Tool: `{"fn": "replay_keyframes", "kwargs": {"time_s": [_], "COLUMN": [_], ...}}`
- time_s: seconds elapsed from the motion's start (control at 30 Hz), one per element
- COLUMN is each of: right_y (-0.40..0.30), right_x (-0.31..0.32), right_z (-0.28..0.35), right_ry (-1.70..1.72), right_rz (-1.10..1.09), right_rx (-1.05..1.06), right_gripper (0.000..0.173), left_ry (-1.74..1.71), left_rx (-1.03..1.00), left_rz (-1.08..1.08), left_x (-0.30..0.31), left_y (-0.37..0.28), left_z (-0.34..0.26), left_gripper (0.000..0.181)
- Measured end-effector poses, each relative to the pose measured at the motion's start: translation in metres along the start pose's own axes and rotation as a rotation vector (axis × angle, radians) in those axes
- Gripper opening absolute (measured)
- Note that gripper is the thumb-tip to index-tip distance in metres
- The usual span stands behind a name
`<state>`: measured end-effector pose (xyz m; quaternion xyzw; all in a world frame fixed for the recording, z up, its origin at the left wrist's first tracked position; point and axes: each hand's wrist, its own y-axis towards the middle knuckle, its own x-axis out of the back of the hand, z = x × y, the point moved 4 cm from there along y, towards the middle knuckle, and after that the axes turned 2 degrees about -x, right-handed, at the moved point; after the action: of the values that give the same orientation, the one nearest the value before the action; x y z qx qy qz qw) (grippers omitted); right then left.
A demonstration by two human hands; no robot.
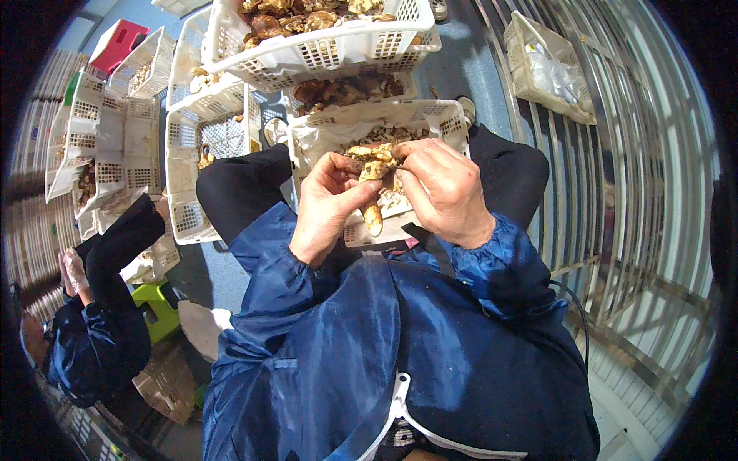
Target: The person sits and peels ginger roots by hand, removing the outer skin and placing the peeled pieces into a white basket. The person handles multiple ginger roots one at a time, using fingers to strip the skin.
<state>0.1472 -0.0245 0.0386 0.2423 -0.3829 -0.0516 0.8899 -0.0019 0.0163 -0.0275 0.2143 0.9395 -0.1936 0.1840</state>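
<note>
A yellowish-brown mushroom (pixel 375 170) with a thick stem is held between my two hands, its pale stem end pointing down toward me. My left hand (pixel 334 201) grips the stem between thumb and fingers. At the cap, my right hand (pixel 444 190) pinches with thumb and forefinger; whether it also holds a small tool cannot be told. Below the hands, a white plastic crate (pixel 311 124) stands between my knees, holding brown and pale mushroom scraps (pixel 392 135) and a white sheet or bag. My hands hide part of its contents.
A white crate of large mushrooms (pixel 320 43) stands ahead, above another with dark brown mushrooms (pixel 346 92). A mostly bare crate (pixel 184 129) is left of my knee. A co-worker (pixel 98 340) sits at far left by a green stool (pixel 157 311). Metal racking (pixel 576 190) with a crate (pixel 513 63) lies right.
</note>
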Motion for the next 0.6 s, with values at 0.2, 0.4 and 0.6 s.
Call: {"fn": "replay_keyframes", "kwargs": {"time_s": [0.2, 0.4, 0.6], "right_y": [0.003, -0.003, -0.024], "right_x": [0.008, 0.010, 0.015], "right_z": [-0.004, -0.030, -0.095], "right_ry": [0.100, 0.646, 0.923], "right_rz": [0.092, 0.110, -0.011], "right_rx": [-0.112, -0.594, -0.804], "right_gripper": [0.005, 0.009, 0.010], "left_ry": [0.031, 0.025, 0.006], "left_rx": [0.054, -0.004, -0.052], "left_rz": [0.039, 0.139, 0.221], "left_x": [0.008, 0.004, 0.002], "left_y": [0.003, 0.002, -0.001], "left_z": [0.001, -0.006, -0.010], "left_gripper": [0.023, 0.027, 0.030]}}
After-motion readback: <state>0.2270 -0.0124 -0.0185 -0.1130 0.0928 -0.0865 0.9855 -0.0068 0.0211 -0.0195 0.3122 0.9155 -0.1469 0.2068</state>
